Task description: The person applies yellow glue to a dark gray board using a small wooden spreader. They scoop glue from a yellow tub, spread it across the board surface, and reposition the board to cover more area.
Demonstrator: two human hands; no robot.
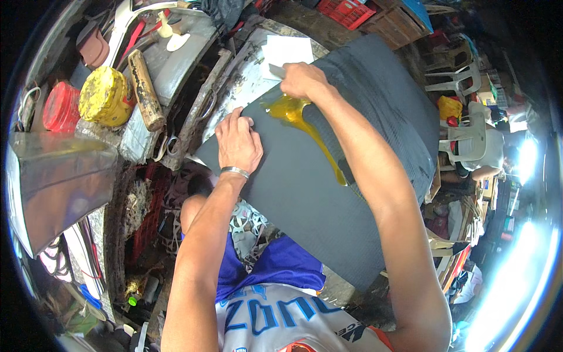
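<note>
Your right hand [303, 80] hides part of flat grey piece [277, 71]; your right forearm [375, 170] covers part of dark sheet [305, 205]. Lower edge cuts off your shirt [272, 317].

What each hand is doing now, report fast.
Left hand: loosely open, resting on the dark sheet.
Right hand: closed, holding a flat grey scraper-like piece.
</note>
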